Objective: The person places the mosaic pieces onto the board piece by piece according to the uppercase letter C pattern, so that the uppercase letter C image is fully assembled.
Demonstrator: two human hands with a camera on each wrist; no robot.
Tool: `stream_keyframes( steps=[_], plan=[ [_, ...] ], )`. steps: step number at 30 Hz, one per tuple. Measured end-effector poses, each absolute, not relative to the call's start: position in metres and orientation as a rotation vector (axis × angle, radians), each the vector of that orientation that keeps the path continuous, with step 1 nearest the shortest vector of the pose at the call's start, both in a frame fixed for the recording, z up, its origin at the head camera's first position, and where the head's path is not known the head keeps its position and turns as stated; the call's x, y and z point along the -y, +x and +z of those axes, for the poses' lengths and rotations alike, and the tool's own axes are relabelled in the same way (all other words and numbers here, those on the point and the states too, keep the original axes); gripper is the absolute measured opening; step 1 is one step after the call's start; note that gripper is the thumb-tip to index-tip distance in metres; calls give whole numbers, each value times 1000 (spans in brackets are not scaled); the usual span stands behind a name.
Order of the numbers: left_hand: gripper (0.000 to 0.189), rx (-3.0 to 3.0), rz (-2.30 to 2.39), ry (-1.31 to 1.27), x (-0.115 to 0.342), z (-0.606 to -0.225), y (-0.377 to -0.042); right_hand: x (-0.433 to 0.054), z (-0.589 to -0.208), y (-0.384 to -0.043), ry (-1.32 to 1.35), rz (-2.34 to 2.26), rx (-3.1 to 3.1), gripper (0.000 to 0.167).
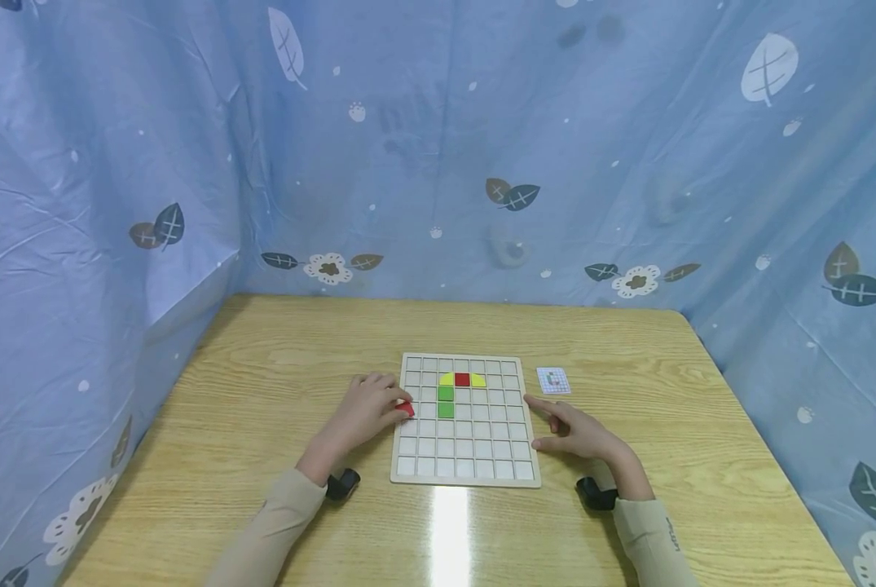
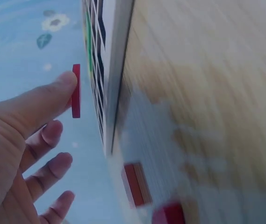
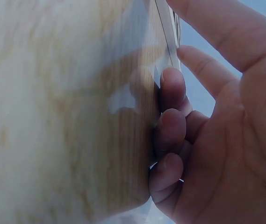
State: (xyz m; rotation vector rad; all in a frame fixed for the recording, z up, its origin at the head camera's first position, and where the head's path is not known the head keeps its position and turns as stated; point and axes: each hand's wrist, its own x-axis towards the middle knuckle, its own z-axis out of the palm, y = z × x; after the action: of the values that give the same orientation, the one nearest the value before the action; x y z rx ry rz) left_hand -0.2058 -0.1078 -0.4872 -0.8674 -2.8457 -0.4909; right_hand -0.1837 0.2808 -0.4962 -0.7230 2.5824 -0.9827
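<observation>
A square white grid board (image 1: 465,486) lies on the table. My left hand (image 1: 363,414) is over its left edge and pinches a small red tile (image 1: 406,408). In the left wrist view the red tile (image 2: 76,91) is seen edge-on against the thumb, raised off the board. On the board are two green tiles (image 1: 446,401), a red square tile (image 1: 463,380) and two yellow curved tiles (image 1: 477,381). My right hand (image 1: 583,434) touches the board's right edge with index finger and thumb; its other fingers (image 3: 170,126) are curled and hold nothing.
A small pattern card (image 1: 553,380) lies right of the board. Two red blocks (image 2: 136,185) sit on the table by the left hand, hidden from the head view. Blue patterned curtains (image 1: 438,163) surround the wooden table (image 1: 298,334).
</observation>
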Motion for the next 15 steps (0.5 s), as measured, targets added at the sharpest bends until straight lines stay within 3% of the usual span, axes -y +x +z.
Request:
stream_keyframes(
  steps=[15],
  plan=[
    [21, 2848, -462, -1144, 69, -487, -205, -280, -496, -184, -745, -989, -2582, 74]
  ],
)
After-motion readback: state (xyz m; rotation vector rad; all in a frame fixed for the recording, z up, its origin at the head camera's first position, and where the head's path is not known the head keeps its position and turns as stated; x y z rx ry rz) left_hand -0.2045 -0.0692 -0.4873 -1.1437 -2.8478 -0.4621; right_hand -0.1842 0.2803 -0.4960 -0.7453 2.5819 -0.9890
